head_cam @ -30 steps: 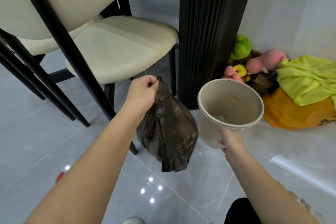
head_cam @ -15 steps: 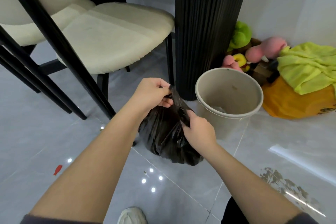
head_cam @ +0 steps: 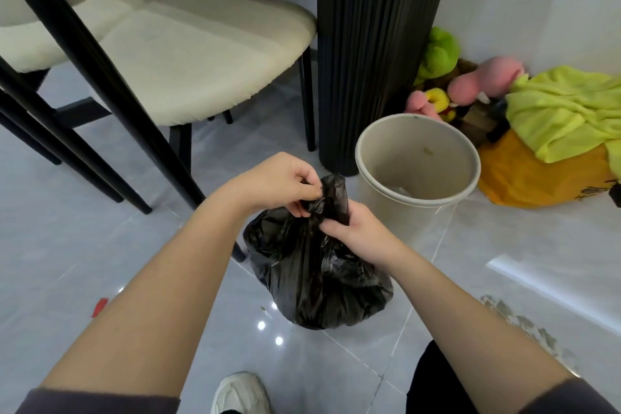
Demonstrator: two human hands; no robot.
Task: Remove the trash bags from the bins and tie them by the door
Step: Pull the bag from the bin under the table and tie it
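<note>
At the far left stands a cream chair [head_cam: 188, 54] with black legs, and on the grey floor nearer lies a small red scrap [head_cam: 100, 307]. Next comes the person's left hand [head_cam: 279, 183]: its fingers are curled and pinch the gathered plastic at the top of the black trash bag [head_cam: 316, 276]. The bag is out of the bin, low between the two forearms in the middle of the scene. Its bottom seems to rest on the tiles, but I cannot say this surely. The right hand [head_cam: 353, 232] is closed round the twisted neck, just beside the left one. Farther right a black ribbed column [head_cam: 376, 44] rises, and beside it the beige bin [head_cam: 379, 212] stands upright without a liner. Soft toys [head_cam: 440, 50] and a yellow-green cloth [head_cam: 564, 104] lie at the far right wall. I judge the bag light and only partly full, soft and wrinkled, its film thin, slippery and easy to tear. The best hold is the neck, where the plastic is bunched thick, not the belly.
</note>
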